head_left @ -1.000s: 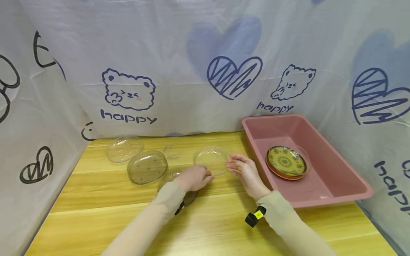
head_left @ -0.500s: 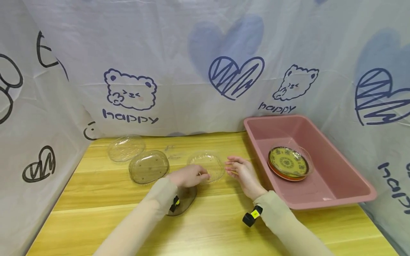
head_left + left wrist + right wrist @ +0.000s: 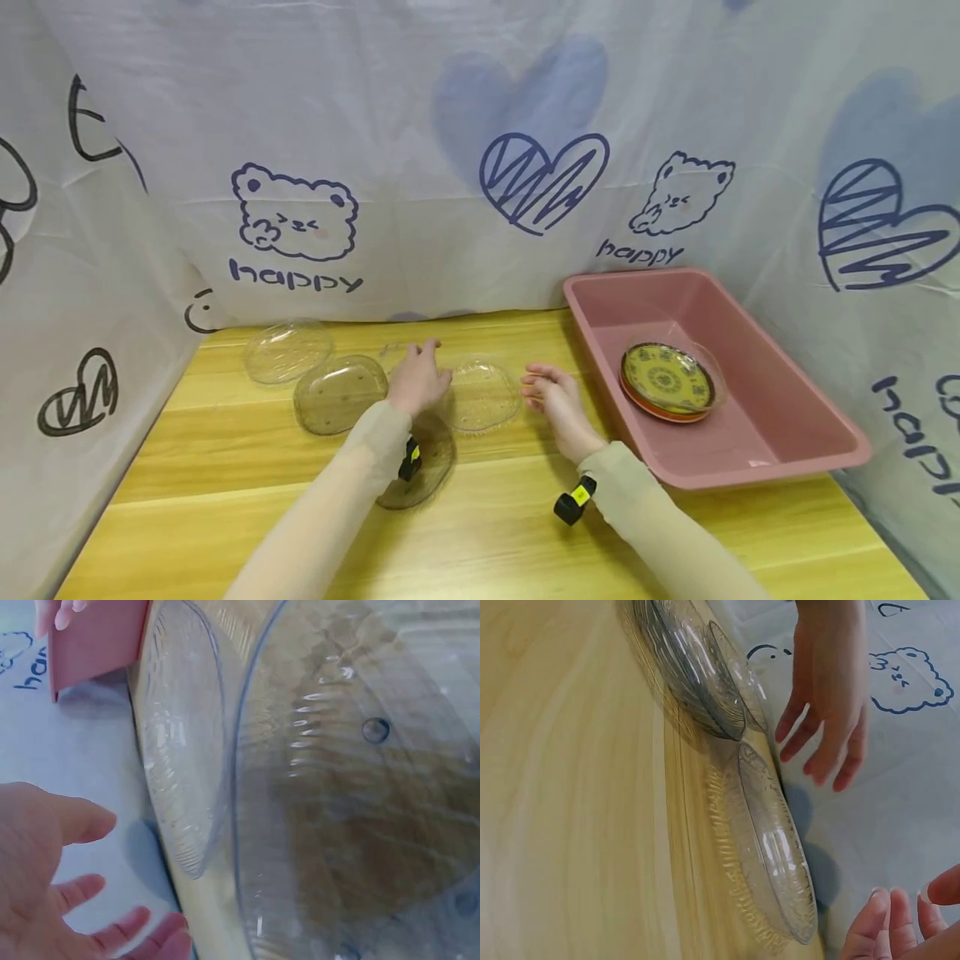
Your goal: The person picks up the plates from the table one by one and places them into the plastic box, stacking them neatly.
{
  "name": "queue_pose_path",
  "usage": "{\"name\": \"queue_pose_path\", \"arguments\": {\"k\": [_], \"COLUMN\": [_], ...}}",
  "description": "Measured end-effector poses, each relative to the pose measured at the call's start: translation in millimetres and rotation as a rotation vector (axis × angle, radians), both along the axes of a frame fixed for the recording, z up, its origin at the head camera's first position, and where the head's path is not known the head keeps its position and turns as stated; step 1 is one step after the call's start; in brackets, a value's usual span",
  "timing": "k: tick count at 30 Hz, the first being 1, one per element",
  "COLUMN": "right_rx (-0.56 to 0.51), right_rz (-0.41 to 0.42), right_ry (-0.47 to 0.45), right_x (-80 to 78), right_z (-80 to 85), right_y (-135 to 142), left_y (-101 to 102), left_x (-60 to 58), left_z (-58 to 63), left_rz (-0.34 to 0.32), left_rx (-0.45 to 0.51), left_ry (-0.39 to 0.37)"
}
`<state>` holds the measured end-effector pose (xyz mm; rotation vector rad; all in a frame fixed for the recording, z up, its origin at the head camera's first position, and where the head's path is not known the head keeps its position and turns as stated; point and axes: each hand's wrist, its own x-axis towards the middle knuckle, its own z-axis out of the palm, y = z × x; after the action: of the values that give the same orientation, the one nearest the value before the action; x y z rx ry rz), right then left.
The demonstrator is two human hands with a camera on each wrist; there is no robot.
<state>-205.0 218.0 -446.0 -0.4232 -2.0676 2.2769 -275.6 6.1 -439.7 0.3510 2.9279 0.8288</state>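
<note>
A clear plate with a ridged rim lies on the table between my two hands. My left hand is raised at its left side, fingers spread and holding nothing. Below the left wrist sits a smoky brown dish, partly covered by the sleeve and strap. Another smoky oval dish stands just left of that hand. To the right of the clear plate, my right hand hovers with loosely bent fingers and nothing in them. The right wrist view shows the left hand above the clear plate, apart from it.
A pink plastic basin occupies the right side of the table. Inside it is a small stack topped by a yellow patterned plate and clear glass. A second clear plate rests at the back left, near the cloth wall.
My left hand first drew the clear plate a little left and nearer, then let go and lifted away to the back left. The right hand stayed beside the basin.
</note>
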Motion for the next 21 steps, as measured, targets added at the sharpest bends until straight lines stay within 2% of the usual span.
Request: {"name": "queue_pose_path", "arguments": {"k": [7,11,15,21], "right_rx": [-0.084,-0.121,-0.12,-0.098], "right_rz": [0.01,0.005,-0.01,-0.021], "right_ry": [-0.084,-0.131,-0.147,-0.112], "right_x": [1.6,2.6,3.5,5.2], "right_z": [-2.6,-6.1,-7.6,-7.7], "right_y": [-0.6,-0.8,-1.7,-2.8], "left_y": [2.7,1.5,0.7,1.1], "left_x": [-4.8,-6.6,-7.5,-9.0], "left_z": [-6.4,-7.7,-8.1,-9.2], "left_rz": [0.018,0.019,0.009,-0.003], "left_rx": [-0.05,-0.001,0.052,0.12], "left_ry": [-0.154,-0.256,-0.299,-0.34]}}
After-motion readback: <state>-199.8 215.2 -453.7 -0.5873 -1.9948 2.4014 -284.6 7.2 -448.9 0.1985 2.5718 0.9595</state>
